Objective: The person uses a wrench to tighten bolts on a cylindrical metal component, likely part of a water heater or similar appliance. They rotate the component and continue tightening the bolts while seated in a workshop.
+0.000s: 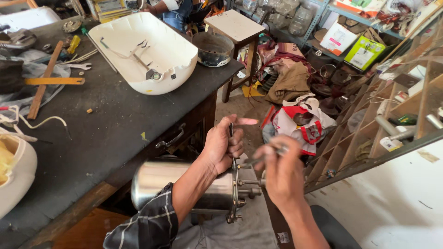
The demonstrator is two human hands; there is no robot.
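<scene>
Beside the workbench's (115,138) front edge, the left hand (224,147) gripped the steel tank's (184,189) flange rim, steadying it while the right hand (281,173) pinched a blurred tool.

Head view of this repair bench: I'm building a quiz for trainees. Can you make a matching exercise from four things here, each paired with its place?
Things:
1. steel tank
2. white plastic shell
3. wooden stool
4. yellow ruler

Places:
A. on the floor beyond the bench
B. open side up on the bench's far end
C. on the person's lap, gripped by the left hand
D. flat on the bench, left side

Pairs: 1-C, 2-B, 3-A, 4-D
</scene>
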